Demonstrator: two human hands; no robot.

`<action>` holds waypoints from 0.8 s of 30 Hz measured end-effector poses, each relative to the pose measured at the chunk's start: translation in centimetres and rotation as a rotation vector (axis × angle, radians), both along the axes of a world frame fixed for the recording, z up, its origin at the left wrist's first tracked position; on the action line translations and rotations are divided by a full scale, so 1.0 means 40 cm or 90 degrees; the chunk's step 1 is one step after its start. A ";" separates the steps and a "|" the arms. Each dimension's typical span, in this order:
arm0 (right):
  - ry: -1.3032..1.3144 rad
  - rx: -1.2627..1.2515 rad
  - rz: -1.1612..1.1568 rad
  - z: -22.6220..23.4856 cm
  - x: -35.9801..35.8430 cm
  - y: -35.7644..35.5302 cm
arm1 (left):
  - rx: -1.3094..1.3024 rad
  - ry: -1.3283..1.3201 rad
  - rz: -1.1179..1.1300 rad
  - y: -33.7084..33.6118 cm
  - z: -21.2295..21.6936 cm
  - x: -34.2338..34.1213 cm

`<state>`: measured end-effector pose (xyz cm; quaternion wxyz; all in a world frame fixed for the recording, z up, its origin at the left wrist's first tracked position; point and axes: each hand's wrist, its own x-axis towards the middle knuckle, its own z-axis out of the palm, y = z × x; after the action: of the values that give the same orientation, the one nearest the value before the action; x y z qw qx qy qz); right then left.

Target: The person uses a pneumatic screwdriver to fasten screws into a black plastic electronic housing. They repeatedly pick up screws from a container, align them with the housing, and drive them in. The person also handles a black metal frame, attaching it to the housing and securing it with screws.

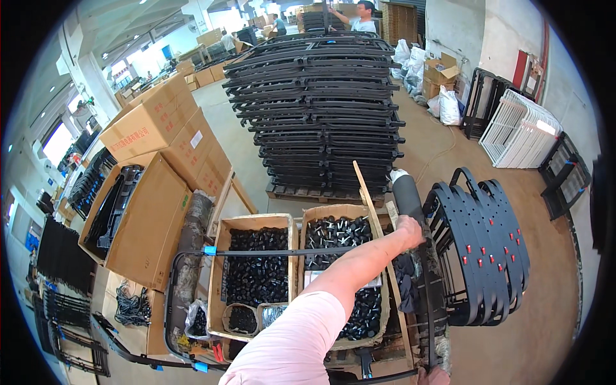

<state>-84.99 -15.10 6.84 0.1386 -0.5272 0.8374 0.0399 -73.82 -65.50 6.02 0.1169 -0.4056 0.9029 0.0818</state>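
Observation:
A black tubular frame (289,252) with rounded corners and blue tape pieces lies across two open cardboard boxes. My left arm, in a pink sleeve, reaches over the boxes to the frame's far right corner. There my left hand (409,232) is closed around the tube, beside a dark padded roller (407,192). At the near right corner, my right hand (436,376) is closed on the same frame, partly cut off by the lower edge. Black plastic caps (256,276) fill the left box; black knobs with pale bolts (337,232) fill the right one.
A tall stack of black frames (321,115) stands on a pallet ahead. Curved black panels with red parts (487,250) are at the right. Large cartons (147,218) stand left. A wooden strip (385,256) runs beside the right box. A person (362,19) is behind the stack.

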 end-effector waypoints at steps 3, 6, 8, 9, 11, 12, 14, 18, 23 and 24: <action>-0.027 -0.023 0.009 -0.006 -0.003 0.000 | -0.027 -0.048 -0.081 -0.043 -0.083 0.021; 0.101 0.071 0.002 -0.024 -0.002 0.033 | 0.013 -0.063 -0.093 0.011 0.024 -0.047; 0.054 0.098 -0.028 -0.003 0.004 0.010 | 0.013 -0.044 0.003 0.022 0.040 -0.029; 0.031 0.112 -0.045 0.003 0.006 0.005 | -0.003 -0.043 -0.037 0.011 0.011 -0.031; 0.053 0.092 -0.020 -0.032 -0.007 0.019 | -0.037 -0.040 -0.110 -0.015 -0.047 -0.007; 0.064 0.082 -0.015 -0.050 -0.016 0.031 | -0.035 -0.039 -0.132 -0.017 -0.058 -0.008; 0.034 0.089 -0.050 -0.038 -0.006 0.000 | -0.102 -0.060 -0.196 -0.028 -0.076 0.000; 0.014 0.110 -0.071 -0.058 -0.019 0.000 | -0.203 0.099 -0.205 -0.005 -0.115 0.047; 0.025 0.084 -0.067 -0.051 -0.006 -0.005 | -0.186 0.572 -0.027 0.180 -0.104 0.247; 0.021 0.073 -0.061 -0.050 -0.004 -0.011 | -0.156 0.618 -0.032 0.239 -0.115 0.311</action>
<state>-85.17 -15.54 4.85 0.1564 -0.4769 0.8603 0.0896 -61.37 -55.93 1.44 -0.3630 -0.3094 0.8658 0.1512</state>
